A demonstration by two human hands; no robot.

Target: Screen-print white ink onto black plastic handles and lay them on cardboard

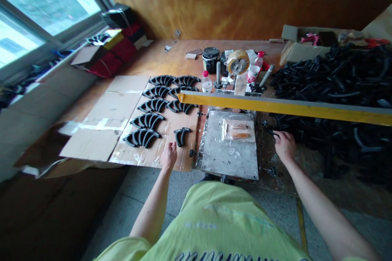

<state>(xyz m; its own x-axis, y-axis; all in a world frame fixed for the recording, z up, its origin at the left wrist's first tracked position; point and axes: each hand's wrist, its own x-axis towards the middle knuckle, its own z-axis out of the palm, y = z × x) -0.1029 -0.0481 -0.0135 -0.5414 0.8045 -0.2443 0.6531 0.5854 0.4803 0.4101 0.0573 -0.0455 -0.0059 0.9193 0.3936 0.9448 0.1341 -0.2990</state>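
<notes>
On the cardboard sheet (134, 155) at the left, my left hand (169, 155) rests just below a small group of curved black pieces (183, 136). Its fingers are loosely extended and nothing shows in them. Rows of similar curved black handle-like pieces (142, 138) are laid out beyond and to the left of it. My right hand (285, 146) is closed in a pinch on a dark curved piece (273, 133), only partly visible, beside the big black heap (333, 77). Between the hands lies a grey metal plate (228, 155) bearing a clear plastic packet with orange-brown items (239, 129).
A yellow-and-grey bar (284, 106) crosses above the plate and heap. Behind it stand a black tub (210, 60), a tape roll (238, 62), a red-capped bottle (206, 82) and a cup (253, 73). Red boxes (105, 62) sit by the window; a wooden panel (214, 4) closes the back.
</notes>
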